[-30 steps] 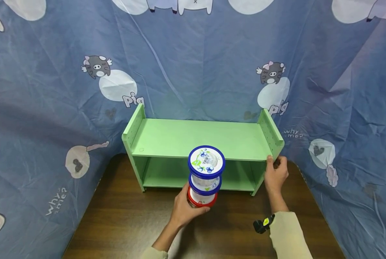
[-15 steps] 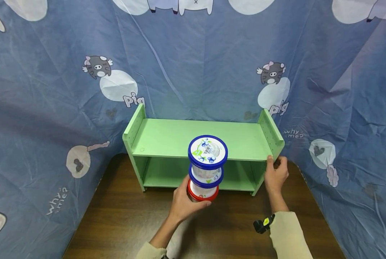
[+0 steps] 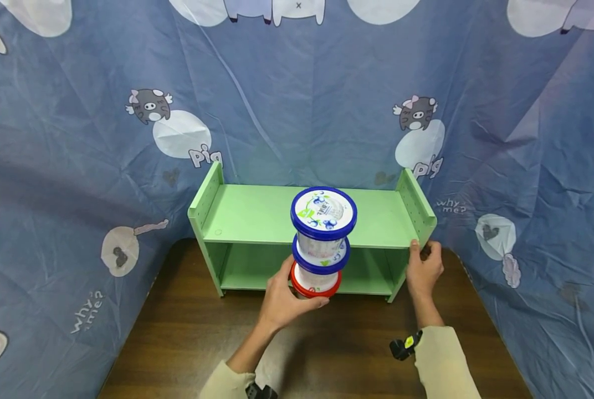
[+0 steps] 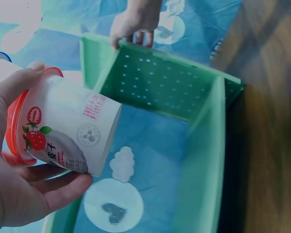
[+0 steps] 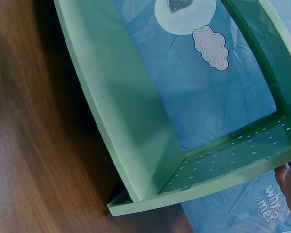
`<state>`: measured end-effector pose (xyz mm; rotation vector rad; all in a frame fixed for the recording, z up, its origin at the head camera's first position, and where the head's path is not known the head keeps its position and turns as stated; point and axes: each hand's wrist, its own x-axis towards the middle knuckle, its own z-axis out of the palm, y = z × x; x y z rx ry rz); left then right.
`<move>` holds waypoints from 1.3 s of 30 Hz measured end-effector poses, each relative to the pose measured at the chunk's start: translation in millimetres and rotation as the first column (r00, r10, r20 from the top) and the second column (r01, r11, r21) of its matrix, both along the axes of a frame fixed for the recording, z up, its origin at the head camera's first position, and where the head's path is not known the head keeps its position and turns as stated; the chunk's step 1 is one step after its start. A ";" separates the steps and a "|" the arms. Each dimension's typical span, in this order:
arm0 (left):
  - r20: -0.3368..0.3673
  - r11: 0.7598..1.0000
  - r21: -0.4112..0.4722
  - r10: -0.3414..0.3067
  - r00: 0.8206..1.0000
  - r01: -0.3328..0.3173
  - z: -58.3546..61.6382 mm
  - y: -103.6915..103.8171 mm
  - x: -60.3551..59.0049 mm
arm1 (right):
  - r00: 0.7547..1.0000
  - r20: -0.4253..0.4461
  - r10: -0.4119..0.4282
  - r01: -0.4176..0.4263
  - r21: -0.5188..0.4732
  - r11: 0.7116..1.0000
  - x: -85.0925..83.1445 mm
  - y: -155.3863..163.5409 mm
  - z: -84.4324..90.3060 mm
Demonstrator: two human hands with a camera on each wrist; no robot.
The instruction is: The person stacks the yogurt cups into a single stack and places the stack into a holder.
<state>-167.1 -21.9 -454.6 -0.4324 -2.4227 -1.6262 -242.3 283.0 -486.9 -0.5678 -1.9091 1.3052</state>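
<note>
Blue pig-print curtain [image 3: 77, 166] surrounds brown wooden table [image 3: 177, 343]. Left hand [image 3: 282, 299] curls round red-lidded strawberry cup [image 3: 316, 281], bottom of stack with two blue-lidded cups [image 3: 323, 221], raised before green shelf [image 3: 257, 213], hiding part of lower tier. Right hand [image 3: 424, 269] grips shelf right panel; fingers behind it hidden.

Dark brown wooden table [image 3: 187, 338], blue cartoon-pig curtain [image 3: 77, 144] hung behind and at both sides, small black device [image 3: 405, 344] at the sleeve near the table's right edge.
</note>
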 end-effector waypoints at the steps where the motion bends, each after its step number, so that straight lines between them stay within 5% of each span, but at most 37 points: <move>1: -0.003 1.000 0.005 -0.007 1.000 0.007 2.9 -0.1 -0.8 | 1.000 -0.001 0.000 0.000 0.001 1.000 0.0 0.1 -0.1; 28: -0.017 0.999 -0.018 0.042 0.999 -0.042 62.3 4.7 -39.8 | 1.000 0.005 -0.002 0.002 -0.004 1.000 0.2 -0.1 1.1; 39: -0.015 0.998 -0.013 0.061 0.998 -0.061 73.0 7.6 -64.7 | 1.000 0.001 -0.007 0.007 -0.012 1.000 -3.0 1.8 -4.1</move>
